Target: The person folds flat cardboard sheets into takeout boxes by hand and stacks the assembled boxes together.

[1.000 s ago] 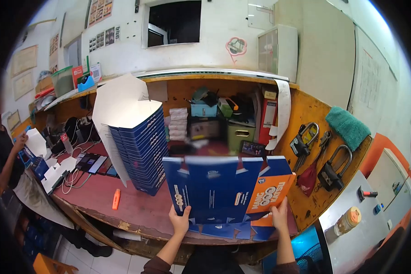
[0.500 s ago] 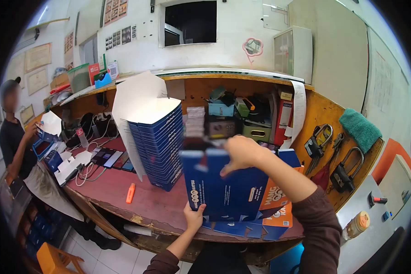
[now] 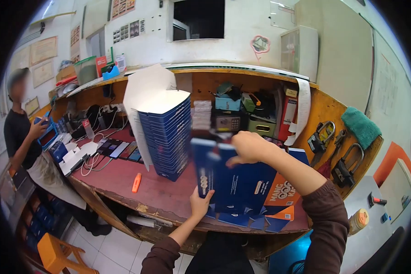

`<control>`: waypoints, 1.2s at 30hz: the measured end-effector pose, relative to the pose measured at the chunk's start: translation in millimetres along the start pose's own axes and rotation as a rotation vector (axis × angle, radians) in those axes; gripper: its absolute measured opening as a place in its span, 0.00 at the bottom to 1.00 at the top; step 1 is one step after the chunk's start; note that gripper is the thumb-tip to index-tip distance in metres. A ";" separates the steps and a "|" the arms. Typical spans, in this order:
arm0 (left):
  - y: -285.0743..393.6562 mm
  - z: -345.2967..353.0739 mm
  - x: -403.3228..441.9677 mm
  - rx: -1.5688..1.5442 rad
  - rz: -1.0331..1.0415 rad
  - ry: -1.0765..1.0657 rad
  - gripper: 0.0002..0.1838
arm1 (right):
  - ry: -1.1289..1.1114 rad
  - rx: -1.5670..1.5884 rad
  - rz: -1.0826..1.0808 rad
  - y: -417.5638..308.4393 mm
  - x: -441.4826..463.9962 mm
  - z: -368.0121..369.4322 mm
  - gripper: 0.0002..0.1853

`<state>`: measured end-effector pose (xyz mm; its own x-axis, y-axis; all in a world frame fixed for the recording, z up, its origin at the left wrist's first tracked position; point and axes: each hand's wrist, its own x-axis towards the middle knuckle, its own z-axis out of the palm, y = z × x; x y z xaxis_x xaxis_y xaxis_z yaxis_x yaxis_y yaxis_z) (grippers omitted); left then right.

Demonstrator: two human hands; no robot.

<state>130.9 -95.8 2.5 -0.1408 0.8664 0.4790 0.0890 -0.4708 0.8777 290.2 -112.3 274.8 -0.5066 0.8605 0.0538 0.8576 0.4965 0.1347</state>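
Observation:
A blue printed cardboard box blank (image 3: 235, 185) with an orange end panel stands upright in front of me at the table edge. Its left side panel is bent at an angle and blurred by motion. My left hand (image 3: 201, 203) grips its lower left edge, thumb on the near face. At the top edge is my right hand (image 3: 251, 147), thumb on the near side and the other fingers curled over, partly hidden. More blue and orange blanks (image 3: 246, 222) lie beneath it. Left of it rises a tall stack of nested blue boxes (image 3: 166, 139) with white insides.
An orange highlighter (image 3: 136, 182) lies on the red tabletop (image 3: 169, 197). Phones (image 3: 118, 150) and white cables are at the back left. A co-worker (image 3: 25, 128) stands at the left holding a blue item. Padlocks (image 3: 345, 166) hang at the right; an orange stool (image 3: 61, 253) stands below.
The blank's left panel has turned inward between my hands, which keep their places on it. My view has shifted slightly. The co-worker's white-sided carton piece is no longer held up.

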 end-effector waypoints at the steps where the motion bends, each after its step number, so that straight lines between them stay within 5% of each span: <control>1: 16.2 -7.9 7.6 0.278 -0.113 -0.091 0.28 | 0.086 -0.083 -0.034 -0.3 -0.9 3.6 0.26; 3: 37.3 -14.4 30.7 0.386 0.346 0.136 0.34 | 0.211 -0.224 -0.112 -2.4 -6.8 3.4 0.22; 5: 100.4 -34.3 52.4 0.373 0.591 0.195 0.43 | 0.247 -0.299 -0.095 -7.6 -13.7 4.3 0.20; 7: 152.3 -47.8 64.8 0.394 0.964 0.128 0.41 | 0.364 -0.291 -0.086 -12.6 -20.8 20.3 0.17; 11: 137.6 -43.8 49.9 0.808 0.727 -0.446 0.25 | 0.180 -0.239 -0.132 -31.9 -31.0 87.7 0.16; 13: 101.7 -42.4 31.0 0.844 0.508 -0.668 0.28 | 0.047 -0.051 -0.137 -36.7 -37.6 116.3 0.17; 14: 84.7 -40.6 17.4 0.882 0.617 -0.566 0.29 | 0.024 0.001 -0.131 -34.9 -36.8 139.8 0.19; 18: 65.5 -43.0 -13.2 0.885 0.415 -0.620 0.30 | -0.218 0.161 -0.078 -26.1 -24.6 179.6 0.26; 23: 25.6 -39.6 -28.7 0.720 0.527 -0.560 0.32 | -0.540 0.456 0.000 -11.1 -2.1 180.8 0.30; 25: 23.0 -30.6 -15.6 0.700 0.535 -0.546 0.33 | -0.548 0.641 0.024 -2.3 0.2 200.1 0.29; 27: 35.8 -26.4 10.5 0.777 0.195 -0.743 0.34 | -0.532 0.840 0.069 14.7 0.3 244.1 0.22; 28: 32.4 -22.4 21.1 0.775 0.183 -0.743 0.34 | -0.543 0.843 0.066 11.2 -2.9 255.1 0.22; 30: 20.1 -13.4 38.2 0.682 0.027 -0.898 0.35 | 0.036 0.825 0.082 -1.0 -7.6 265.2 0.18; 32: 11.4 -8.5 36.5 0.685 0.045 -0.899 0.35 | -0.134 0.556 0.213 -30.1 -17.1 219.9 0.16; 33: 11.7 -7.6 32.7 0.730 0.027 -0.889 0.31 | 0.031 0.452 0.250 -38.7 -18.5 217.4 0.18; 34: 9.0 -6.3 28.8 0.776 0.000 -0.880 0.28 | 0.187 0.348 0.283 -41.3 -18.9 219.6 0.22; 35: 3.5 -4.1 26.5 0.772 -0.020 -0.894 0.28 | 0.049 0.373 0.335 -40.9 -17.5 226.7 0.32; 36: -2.5 -2.7 22.2 0.852 0.185 -0.672 0.23 | 0.020 0.394 0.337 -38.5 -12.8 241.7 0.32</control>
<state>124.9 -75.8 11.0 0.4869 0.8300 0.2719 0.7410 -0.5574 0.3746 285.2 -114.8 29.8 -0.1947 0.9796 0.0498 0.9399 0.2008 -0.2763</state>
